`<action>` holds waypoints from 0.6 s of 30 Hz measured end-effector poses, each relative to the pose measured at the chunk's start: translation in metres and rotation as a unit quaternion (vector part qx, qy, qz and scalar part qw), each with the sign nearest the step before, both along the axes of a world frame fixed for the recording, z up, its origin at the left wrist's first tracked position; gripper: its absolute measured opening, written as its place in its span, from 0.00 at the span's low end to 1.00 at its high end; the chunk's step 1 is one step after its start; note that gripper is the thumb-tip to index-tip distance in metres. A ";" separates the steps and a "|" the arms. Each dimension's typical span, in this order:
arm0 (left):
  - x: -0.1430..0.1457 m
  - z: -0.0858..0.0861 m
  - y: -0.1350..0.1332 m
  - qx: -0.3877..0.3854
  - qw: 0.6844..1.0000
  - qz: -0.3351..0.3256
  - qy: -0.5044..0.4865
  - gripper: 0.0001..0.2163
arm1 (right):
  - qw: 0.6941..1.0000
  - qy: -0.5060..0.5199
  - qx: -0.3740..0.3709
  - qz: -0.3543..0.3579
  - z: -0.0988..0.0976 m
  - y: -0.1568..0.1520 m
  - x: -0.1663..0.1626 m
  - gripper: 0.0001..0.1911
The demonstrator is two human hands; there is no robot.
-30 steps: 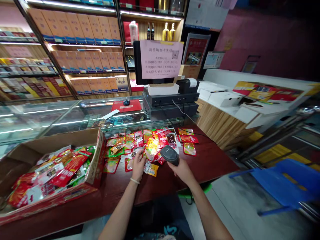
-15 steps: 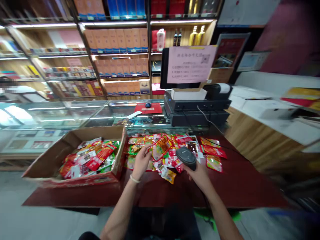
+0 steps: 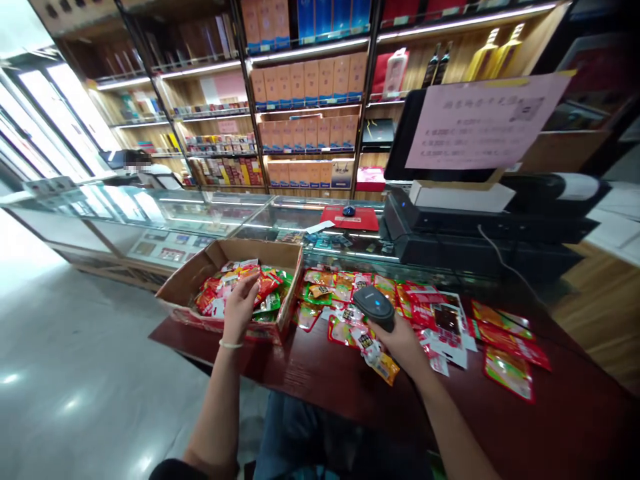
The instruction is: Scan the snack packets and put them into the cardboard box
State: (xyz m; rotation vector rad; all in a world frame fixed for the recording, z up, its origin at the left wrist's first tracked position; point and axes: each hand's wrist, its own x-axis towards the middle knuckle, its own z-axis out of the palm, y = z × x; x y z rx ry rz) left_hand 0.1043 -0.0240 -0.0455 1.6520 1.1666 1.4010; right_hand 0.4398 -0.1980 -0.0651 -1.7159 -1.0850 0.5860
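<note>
From the head camera I look down on an open cardboard box [image 3: 267,249] at the left end of the dark red bench [image 3: 320,373]. It is loaded with a loose heap of snack packets, mostly red, with some white and green ones; a red packet [image 3: 269,283] lies on top towards the right, and a green packet [image 3: 271,301] rests against that side. The heap sits below the back rim.

My left hand [image 3: 241,308] is over the box, its fingers slightly curled and close together above the heap. I cannot tell whether they pinch a packet or only touch one. My right hand [image 3: 403,341] is closed around the handle of a dark scanner [image 3: 374,304], a blue light showing on its top, its head above the packets on the bench.

Those packets lie just right of the box, overlapping in a crowded spread. A yellow packet [image 3: 386,368] sits nearest me, while a flat red-edged packet [image 3: 508,373] lies with others in a small group at the far right.

Behind, a glass case [image 3: 280,215] contains small flat items too indistinct to name, and a black mouse [image 3: 349,211] sits on a red folder [image 3: 363,221] on its top.
</note>
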 end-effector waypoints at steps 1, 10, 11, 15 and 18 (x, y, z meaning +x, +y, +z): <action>0.001 0.000 0.000 0.002 1.000 0.000 0.000 0.20 | 1.000 0.000 0.003 0.001 -0.001 0.001 -0.001 0.21; 0.058 0.010 -0.020 -0.014 0.995 -0.092 0.027 0.18 | 1.000 0.019 0.015 -0.013 0.003 -0.008 0.011 0.20; 0.072 0.012 -0.025 -0.012 0.993 -0.112 0.036 0.17 | 0.999 0.020 0.020 -0.022 0.004 -0.011 0.015 0.19; 0.138 0.013 -0.046 0.005 0.977 -0.202 0.065 0.15 | 0.996 0.018 0.046 -0.071 0.004 -0.034 0.036 0.20; 0.194 0.001 -0.063 0.013 0.960 -0.265 0.093 0.14 | 0.993 0.035 0.024 -0.107 -0.001 -0.064 0.058 0.20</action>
